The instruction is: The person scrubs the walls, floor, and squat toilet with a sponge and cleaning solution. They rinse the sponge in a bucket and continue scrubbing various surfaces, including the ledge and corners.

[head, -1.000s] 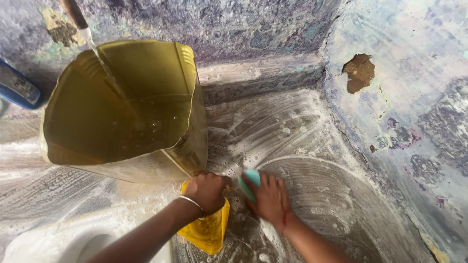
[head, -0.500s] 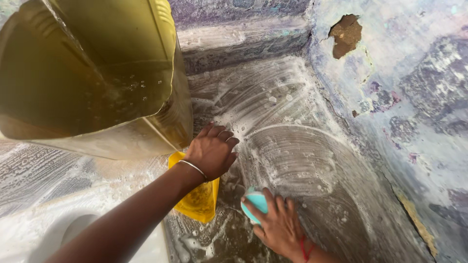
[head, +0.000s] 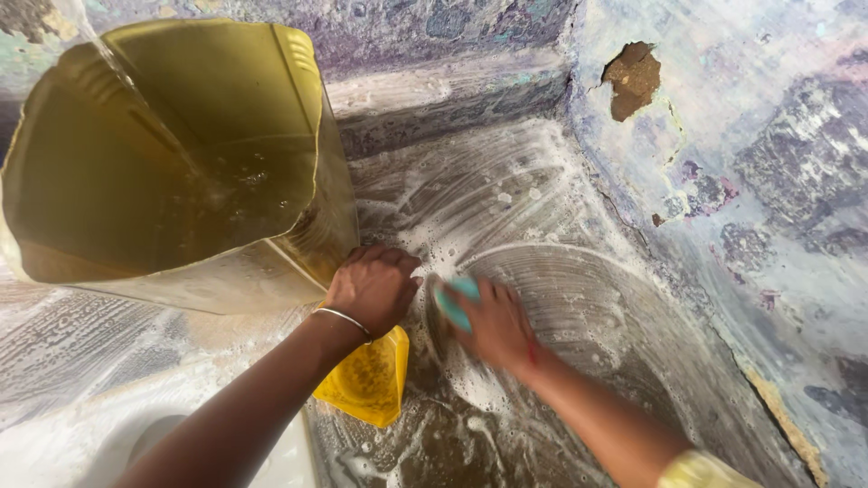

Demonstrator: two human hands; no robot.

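Two hands: at work on a soapy grey floor (head: 579,298).
Right hand (head: 495,323): fingers clamped on a teal scrub pad (head: 455,301), pressed to the wet floor.
Left hand (head: 372,287): curled shut, resting against a large yellow-green plastic container (head: 181,163).
Near: small yellow scoop (head: 366,384) under the left wrist.
Far: container holds water; peeling wall (head: 723,136) behind.
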